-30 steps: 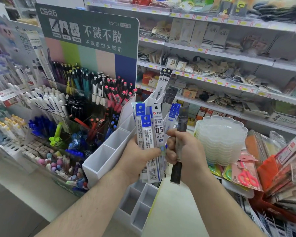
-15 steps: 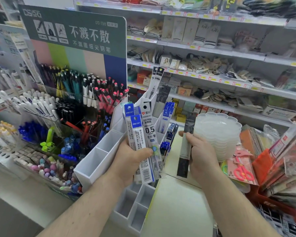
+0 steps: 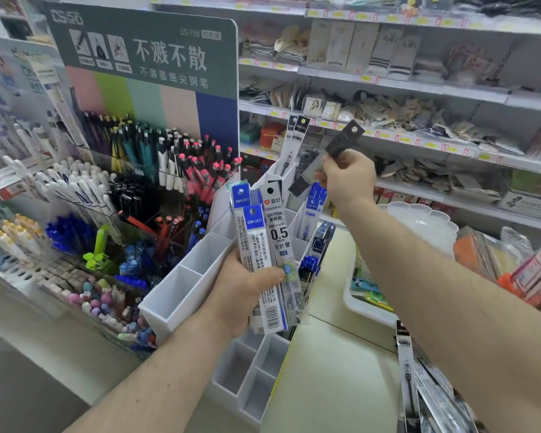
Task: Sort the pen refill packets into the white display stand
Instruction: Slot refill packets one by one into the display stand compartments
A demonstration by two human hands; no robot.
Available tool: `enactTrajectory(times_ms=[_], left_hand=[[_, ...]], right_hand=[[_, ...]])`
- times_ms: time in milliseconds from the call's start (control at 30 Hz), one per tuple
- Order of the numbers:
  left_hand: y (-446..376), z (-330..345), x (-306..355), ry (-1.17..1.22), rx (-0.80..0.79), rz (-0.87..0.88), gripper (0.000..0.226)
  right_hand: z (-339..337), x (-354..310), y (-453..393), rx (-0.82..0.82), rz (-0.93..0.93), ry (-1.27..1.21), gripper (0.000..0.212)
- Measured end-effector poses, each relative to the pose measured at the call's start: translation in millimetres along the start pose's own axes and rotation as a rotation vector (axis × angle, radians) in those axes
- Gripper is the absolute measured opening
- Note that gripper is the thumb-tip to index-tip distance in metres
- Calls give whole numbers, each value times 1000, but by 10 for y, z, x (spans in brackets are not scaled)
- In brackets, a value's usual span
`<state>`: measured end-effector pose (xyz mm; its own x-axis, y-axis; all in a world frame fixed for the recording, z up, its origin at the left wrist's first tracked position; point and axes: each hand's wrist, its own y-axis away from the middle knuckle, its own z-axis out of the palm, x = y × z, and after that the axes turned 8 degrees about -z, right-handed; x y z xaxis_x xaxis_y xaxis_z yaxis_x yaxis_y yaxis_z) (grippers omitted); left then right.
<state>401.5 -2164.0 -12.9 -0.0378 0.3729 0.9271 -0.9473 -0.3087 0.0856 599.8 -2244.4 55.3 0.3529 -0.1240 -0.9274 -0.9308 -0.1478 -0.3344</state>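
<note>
My left hand [image 3: 241, 292] grips a fanned bundle of pen refill packets [image 3: 263, 245], blue and white ones, over the middle of the white display stand [image 3: 181, 285]. My right hand [image 3: 347, 178] pinches a single black refill packet [image 3: 344, 140], tilted, above the stand's upper back compartments. Those back compartments hold upright black packets [image 3: 295, 135] and blue packets [image 3: 313, 207]. The stand's front left compartments and the low front ones [image 3: 247, 379] look empty.
A crowded pen display [image 3: 144, 170] with a green sign stands left of the stand. Shelves of goods run along the back. A stack of white scalloped trays [image 3: 419, 220] sits at right. More refill packets [image 3: 419, 385] lie at the lower right on the pale counter [image 3: 331, 370].
My right hand has pulled the black packet out of the bundle and lifted it up and away toward the stand's back compartments. My left hand keeps the bundle in place.
</note>
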Motion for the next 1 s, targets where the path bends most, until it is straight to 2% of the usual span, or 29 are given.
enactTrajectory(times_ms=[300, 400, 467, 567, 633, 667, 733, 800, 867, 1000], left_hand=[[-1, 12, 4, 2, 7, 6, 39], [-1, 3, 9, -13, 9, -1, 40], [-5, -9, 3, -21, 9, -5, 41], [-11, -20, 1, -43, 18, -9, 44], [-21, -29, -8, -55, 25, -10, 45], [-24, -33, -11, -56, 28, -12, 46], [-25, -37, -13, -55, 34, -18, 47], [-28, -38, -15, -55, 30, -20, 46], [-24, -36, -12, -58, 19, -20, 44], [-23, -35, -13, -50, 7, -21, 45]], right_hand=[[296, 291, -223, -324, 60, 567, 13], [356, 388, -285, -370, 62, 769, 11], [358, 403, -325, -365, 72, 818, 12], [288, 315, -337, -210, 53, 655, 29], [214, 301, -367, -77, -98, 602, 52], [186, 279, -365, -97, -182, 644, 66], [198, 283, -374, -277, -321, 824, 86], [229, 291, -400, -485, -352, 974, 91], [232, 295, -416, -556, -318, 995, 91], [186, 174, -291, -344, -369, 834, 87]])
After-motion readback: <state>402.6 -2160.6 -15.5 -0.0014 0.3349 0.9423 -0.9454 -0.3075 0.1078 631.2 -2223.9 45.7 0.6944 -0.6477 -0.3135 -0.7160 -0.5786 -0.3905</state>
